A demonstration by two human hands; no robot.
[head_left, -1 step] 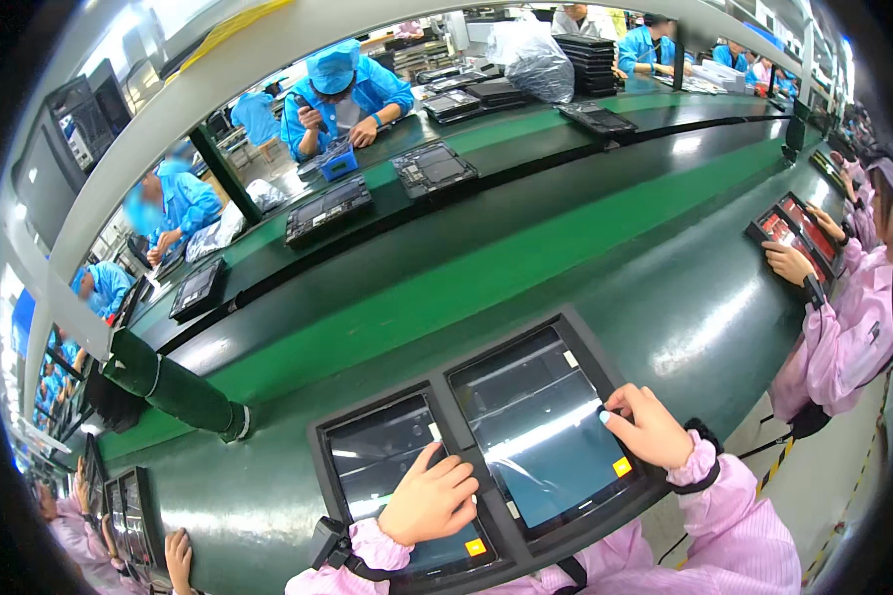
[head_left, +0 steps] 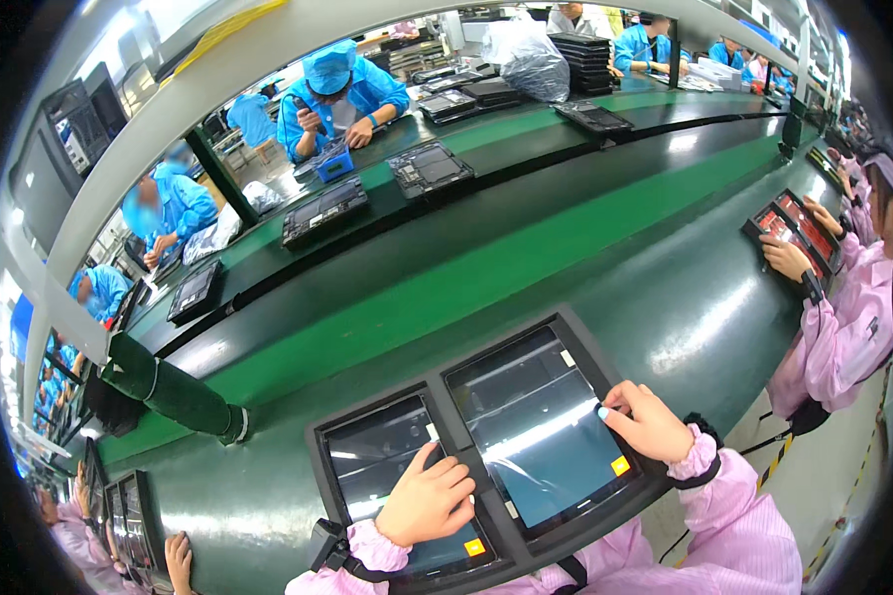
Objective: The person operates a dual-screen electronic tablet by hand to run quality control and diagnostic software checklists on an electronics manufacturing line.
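Two tablets lie side by side in a black two-bay tray in front of me, screens lit with dark-to-blue images and an orange square near a lower corner. Over the left tablet (head_left: 377,436) rests my left hand (head_left: 432,501), index finger stretched toward the screen's upper right edge, the other fingers loosely bent; it holds nothing. At the right edge of the right tablet (head_left: 531,426) is my right hand (head_left: 647,424). Its thumb and index fingertips come together by the screen's border; anything between them is too small to make out. The black tray (head_left: 458,426) frames both tablets.
A green-wrapped post (head_left: 174,392) stands at the left of the green bench (head_left: 298,382). Opened tablets (head_left: 430,169) line the far belt, where people in blue work. At the right a person in pink (head_left: 838,317) holds another tray (head_left: 792,235); more trays (head_left: 134,521) stand at the left.
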